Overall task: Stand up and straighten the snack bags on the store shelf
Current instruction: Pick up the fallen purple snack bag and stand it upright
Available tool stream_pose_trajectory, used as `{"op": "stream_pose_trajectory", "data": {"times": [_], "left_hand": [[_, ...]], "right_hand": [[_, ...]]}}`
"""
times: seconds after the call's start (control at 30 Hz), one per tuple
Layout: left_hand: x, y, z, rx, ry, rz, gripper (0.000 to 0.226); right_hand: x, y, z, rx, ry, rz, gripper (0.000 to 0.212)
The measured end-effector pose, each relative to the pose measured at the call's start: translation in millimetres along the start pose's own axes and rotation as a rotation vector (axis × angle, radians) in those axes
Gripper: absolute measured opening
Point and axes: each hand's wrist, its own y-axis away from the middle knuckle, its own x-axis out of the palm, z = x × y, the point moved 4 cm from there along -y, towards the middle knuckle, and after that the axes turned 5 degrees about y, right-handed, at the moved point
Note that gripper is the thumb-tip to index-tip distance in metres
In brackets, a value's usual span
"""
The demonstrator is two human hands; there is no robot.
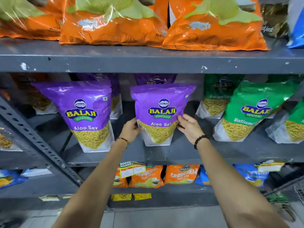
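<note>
A purple Aloo Sev bag [160, 111] stands upright in the middle of the grey middle shelf [181, 153]. My left hand [130, 130] grips its lower left edge and my right hand [190, 127] grips its lower right edge. A second purple Aloo Sev bag [83, 112] stands upright to the left, untouched. More purple bags stand behind both. To the right, a green Ratlami Sev bag [251, 112] leans to the right, with further green bags behind and beside it.
Large orange chip bags [115, 22] lie on the upper shelf. Small orange and blue snack bags [181, 174] fill the lower shelf, with price tags [131, 169] on its edge. A perforated grey shelf post [32, 137] runs diagonally at left.
</note>
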Motion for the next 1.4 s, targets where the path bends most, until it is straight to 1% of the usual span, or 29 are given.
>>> {"op": "stream_pose_trajectory", "data": {"times": [0.07,0.17,0.2,0.27,0.43,0.53,0.7,0.8,1.0,1.4], "left_hand": [[3,5,13,-0.045,0.003,0.025,0.04],[8,21,34,-0.123,-0.058,0.019,0.073],[12,26,37,-0.154,-0.061,0.029,0.076],[22,30,47,-0.197,-0.069,0.025,0.072],[30,31,52,-0.219,-0.108,-0.018,0.063],[33,38,49,-0.21,-0.078,-0.031,0.059],[30,48,54,-0.209,-0.176,-0.062,0.049],[31,53,54,-0.212,-0.157,-0.077,0.044],[33,58,49,-0.222,-0.165,-0.095,0.043],[35,59,45,-0.248,-0.161,-0.1,0.042]], "right_hand": [[-5,1,-10,0.053,0.015,0.021,0.026],[-8,5,-33,0.13,0.154,0.053,0.055],[-8,5,-40,0.145,0.218,0.056,0.061],[-5,5,-53,0.167,0.323,0.058,0.067],[-2,11,-67,0.156,0.43,0.02,0.068],[2,21,-67,0.149,0.43,0.014,0.066],[5,37,-65,0.142,0.411,-0.015,0.059],[6,41,-65,0.143,0.434,-0.019,0.058],[11,46,-59,0.127,0.439,-0.04,0.051],[11,46,-64,0.12,0.478,-0.05,0.056]]}}
